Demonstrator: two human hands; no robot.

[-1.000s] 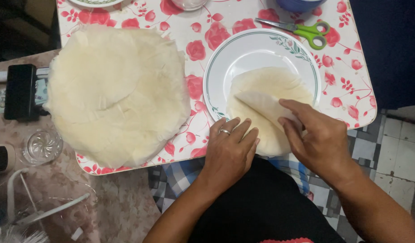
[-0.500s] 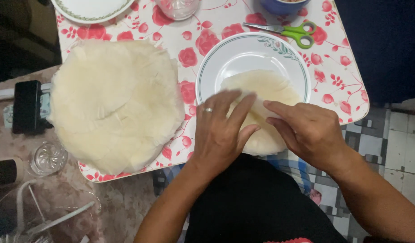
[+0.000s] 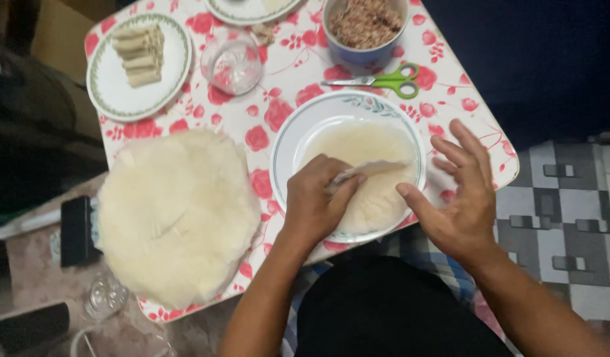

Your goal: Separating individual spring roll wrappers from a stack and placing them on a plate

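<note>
A thin pale wrapper [image 3: 378, 192] lies in a white plate [image 3: 292, 142] with a green rim. My left hand [image 3: 315, 201] rests on the plate's near side and pinches the wrapper's folded edge [image 3: 378, 166]. My right hand [image 3: 460, 195] hovers at the plate's right rim, fingers spread, holding nothing. A thick stack of round wrappers [image 3: 176, 215] lies to the left on the floral table [image 3: 285, 86].
Green-handled scissors [image 3: 384, 82] lie behind the plate. A blue bowl of brown filling [image 3: 364, 23] stands at the back, a clear glass [image 3: 232, 63] beside it, and a plate of several finished rolls [image 3: 140, 56] at the back left. A black phone [image 3: 75, 231] lies left.
My right hand has lifted off the wrapper and moved right with fingers spread. My left hand now holds the folded edge alone. The view shifted, showing more of the table's back.
</note>
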